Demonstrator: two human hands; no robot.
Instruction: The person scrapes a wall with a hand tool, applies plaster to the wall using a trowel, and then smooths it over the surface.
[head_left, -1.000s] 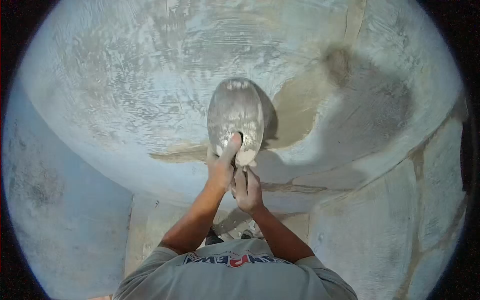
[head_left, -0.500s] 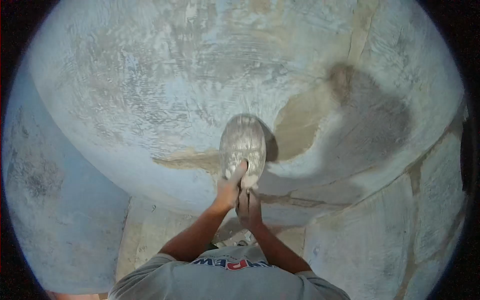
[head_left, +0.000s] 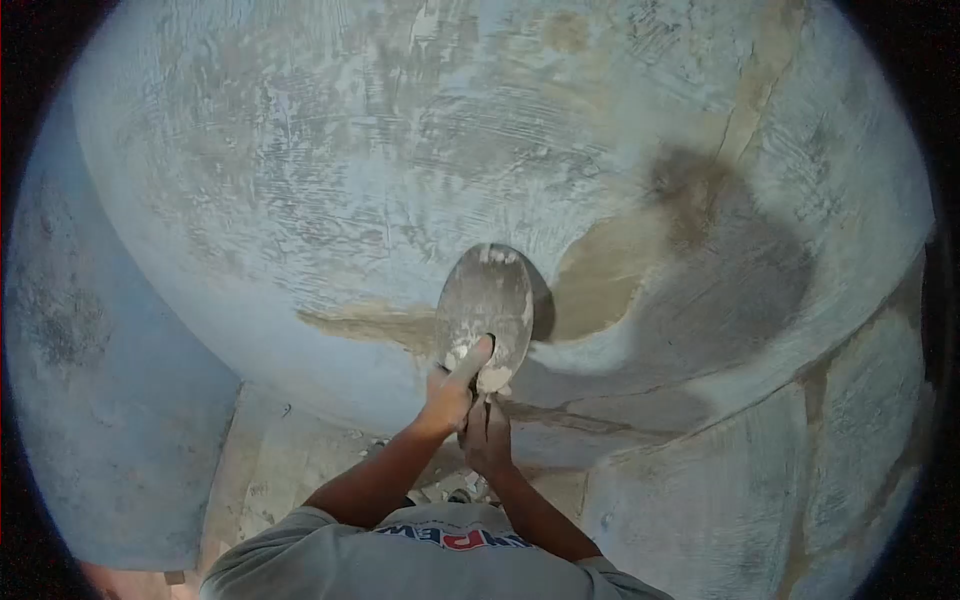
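Note:
An oval, dusty grey plate (head_left: pixel 488 300) with pale plaster-like smears is held upright before a large curved, bluish-white surface (head_left: pixel 330 190). My left hand (head_left: pixel 450 393) grips its lower edge, the thumb lying over a dark hole near the bottom. Just right of it and slightly lower, my right hand (head_left: pixel 488 435) is closed beneath a pale lump at the plate's bottom edge. What the right hand's fingers hold is too small to make out. A smooth brown patch (head_left: pixel 598 280) lies right of the plate, and a narrower brown strip (head_left: pixel 375 325) reaches its left side.
Another blue-grey curved surface (head_left: pixel 110 390) stands at the left. Panels with brown seams (head_left: pixel 700 490) are at the lower right. Pale debris lies on the floor around my feet (head_left: pixel 460 494). A dark shadow falls on the surface to the right.
The view has shifted a little, showing more floor debris near my feet. The plate and both hands appear slightly lower, and the plate's face looks darker. My grip on it looks the same.

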